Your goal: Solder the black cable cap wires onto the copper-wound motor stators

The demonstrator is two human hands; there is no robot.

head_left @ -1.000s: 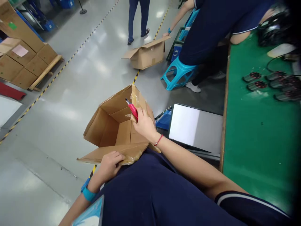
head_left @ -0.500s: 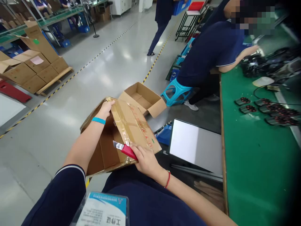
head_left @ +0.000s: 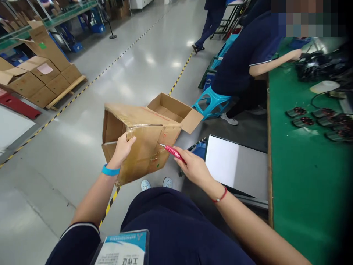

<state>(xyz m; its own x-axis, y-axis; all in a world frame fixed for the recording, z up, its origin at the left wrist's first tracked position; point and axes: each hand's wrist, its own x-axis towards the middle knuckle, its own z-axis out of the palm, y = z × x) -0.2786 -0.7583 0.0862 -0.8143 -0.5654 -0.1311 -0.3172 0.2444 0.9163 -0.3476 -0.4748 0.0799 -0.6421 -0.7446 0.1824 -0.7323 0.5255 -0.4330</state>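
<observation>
A taped cardboard box [head_left: 143,154] is tilted on its side in front of me, its open mouth facing left. My left hand [head_left: 123,149] grips the box at the edge of that opening, thumb on the outer face. In my right hand [head_left: 194,165] is a red utility knife [head_left: 174,152], its blade out. The blade's tip is at the taped side of the box; whether it pierces the cardboard I cannot tell. Behind this box, a second open cardboard box [head_left: 171,110] rests with one flap folded outward.
At right runs a green worktable [head_left: 303,191] with several round dark parts [head_left: 302,122]. A co-worker [head_left: 242,62] sits there on a blue stool [head_left: 211,103]. A white-topped surface [head_left: 234,162] stands beside the table. Stacked cartons [head_left: 41,79] sit on a pallet at left.
The box has turned so its taped side faces me and its opening points left. My right hand has moved right and up, bringing the knife to that side. A walking person has moved farther away.
</observation>
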